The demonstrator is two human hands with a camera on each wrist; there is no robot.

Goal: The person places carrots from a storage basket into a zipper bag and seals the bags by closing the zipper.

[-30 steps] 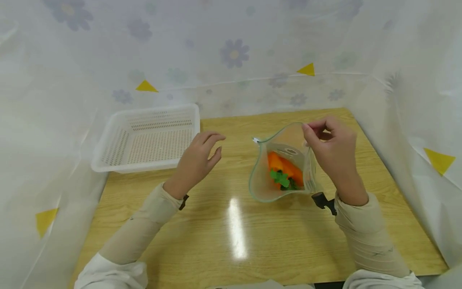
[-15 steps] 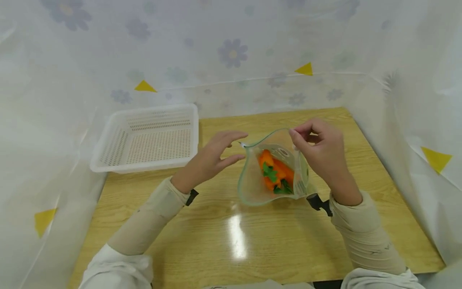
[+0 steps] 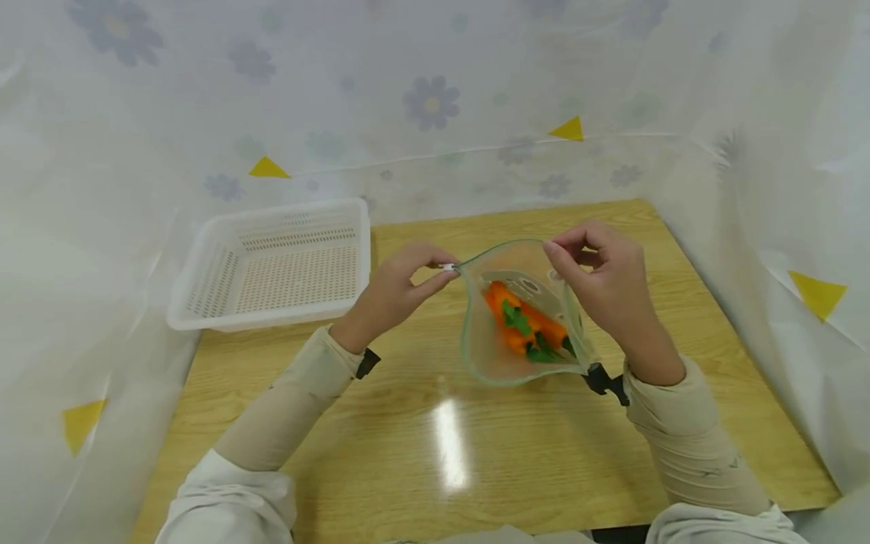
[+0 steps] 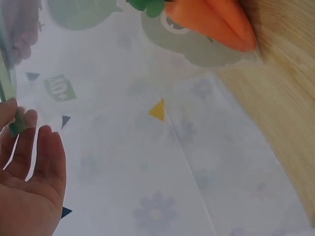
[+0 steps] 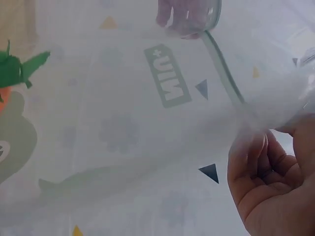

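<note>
A translucent zip bag (image 3: 485, 363) with a green edge hangs between my hands, its mouth spread wide in the head view. Inside lie orange carrots (image 3: 544, 323) with green leafy tops. My left hand (image 3: 390, 295) pinches the bag's left corner at a white slider (image 3: 448, 267). Thumb and fingertips of my right hand (image 3: 605, 283) pinch the far right part of the rim. The left wrist view shows one carrot (image 4: 216, 22) through the printed film; in the right wrist view, film partly veils my fingertips.
A white perforated plastic basket (image 3: 299, 279) stands at the back left of the wooden table (image 3: 381, 453). Flower-printed white sheeting (image 3: 435, 45) encloses the back and sides, with several yellow triangles (image 3: 270, 168) on it.
My left hand has moved right from near the basket to the bag's left corner and now pinches it. My right hand and the bag have shifted slightly left.
</note>
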